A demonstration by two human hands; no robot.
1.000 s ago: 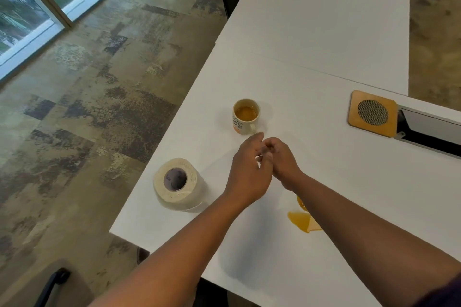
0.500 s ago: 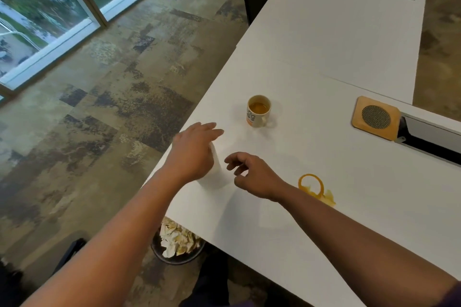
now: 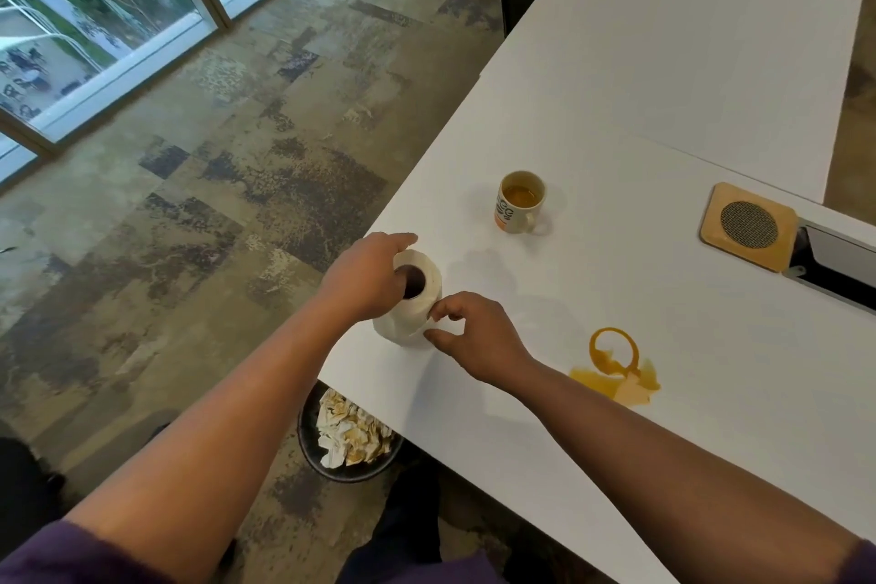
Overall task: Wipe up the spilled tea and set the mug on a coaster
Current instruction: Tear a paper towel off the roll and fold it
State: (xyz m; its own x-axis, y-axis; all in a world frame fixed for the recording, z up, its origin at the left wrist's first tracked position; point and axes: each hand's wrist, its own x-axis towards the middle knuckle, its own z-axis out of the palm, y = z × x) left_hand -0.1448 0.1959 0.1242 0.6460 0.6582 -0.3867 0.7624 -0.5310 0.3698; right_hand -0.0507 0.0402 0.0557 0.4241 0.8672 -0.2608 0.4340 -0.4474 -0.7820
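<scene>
Your left hand (image 3: 367,280) grips the soft white paper roll (image 3: 412,299) from above on the smooth white bench (image 3: 663,109), while your right hand (image 3: 479,339) pinches its loose sheet between narrowed fingers (image 3: 438,309). The glossy ceramic mug (image 3: 520,202) stands at 1 o'clock from the roll; the amber ring-shaped tea spill (image 3: 616,368) lies at 4 o'clock and the square wooden coaster (image 3: 748,225) at 2 o'clock.

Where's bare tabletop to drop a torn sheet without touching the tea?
Bare: the white table beyond the mug, and the strip between mug and coaster. Crowded: the near-left edge, where both hands work the paper roll. The spill is wet.
</scene>
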